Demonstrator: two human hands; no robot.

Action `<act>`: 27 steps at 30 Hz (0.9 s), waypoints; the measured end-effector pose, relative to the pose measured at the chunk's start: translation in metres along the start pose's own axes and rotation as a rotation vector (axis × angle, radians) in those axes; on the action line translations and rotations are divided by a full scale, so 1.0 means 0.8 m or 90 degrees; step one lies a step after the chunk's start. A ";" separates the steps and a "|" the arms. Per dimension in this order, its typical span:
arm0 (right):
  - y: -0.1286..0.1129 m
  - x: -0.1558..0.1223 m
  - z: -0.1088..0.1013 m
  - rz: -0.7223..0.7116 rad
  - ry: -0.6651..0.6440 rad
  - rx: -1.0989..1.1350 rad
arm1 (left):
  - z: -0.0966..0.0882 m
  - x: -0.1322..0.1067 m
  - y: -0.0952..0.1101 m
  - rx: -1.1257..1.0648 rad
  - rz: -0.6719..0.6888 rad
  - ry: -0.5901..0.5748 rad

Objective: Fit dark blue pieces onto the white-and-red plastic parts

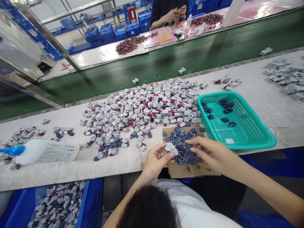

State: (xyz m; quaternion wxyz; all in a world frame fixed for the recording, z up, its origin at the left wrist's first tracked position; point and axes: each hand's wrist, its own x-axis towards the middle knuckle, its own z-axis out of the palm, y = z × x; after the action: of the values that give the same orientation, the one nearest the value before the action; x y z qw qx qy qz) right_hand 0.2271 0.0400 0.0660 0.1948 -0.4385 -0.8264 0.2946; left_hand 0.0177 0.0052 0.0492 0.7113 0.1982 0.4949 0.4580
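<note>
My left hand [155, 161] pinches a small light grey plastic part [172, 148] between thumb and fingers. Just right of it, my right hand [211, 152] has its thumb and index finger closed around a small dark blue plastic piece [188, 146], low over a heap of similar dark blue pieces [182, 136]. That heap lies on a stained brown cardboard sheet [201, 170] at the table's near edge. Behind my hands spreads a large pile of grey parts with dark red bits [147, 107]; some at its near left side show dark blue.
To the right sits a green plastic basket [251, 126] with several dark blue pieces. A white glue bottle [52, 152] lies at left. Below stands a blue bin [91, 202] of assembled parts. Beyond the green conveyor belt [166, 60], a co-worker [169, 14] handles small parts.
</note>
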 end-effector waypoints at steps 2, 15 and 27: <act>-0.017 -0.001 -0.003 0.055 0.031 0.137 | 0.001 -0.001 0.002 -0.001 0.008 -0.006; -0.037 0.000 0.002 0.074 -0.067 0.228 | 0.001 -0.003 -0.002 0.049 0.057 -0.064; -0.031 0.000 0.019 0.079 -0.137 0.324 | -0.002 -0.004 -0.021 0.037 0.030 -0.065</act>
State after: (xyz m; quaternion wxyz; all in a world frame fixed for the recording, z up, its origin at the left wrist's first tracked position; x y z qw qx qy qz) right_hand 0.2027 0.0243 0.0708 0.1913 -0.3915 -0.7136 0.5486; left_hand 0.0241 -0.0063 0.0377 0.7189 0.2533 0.4660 0.4492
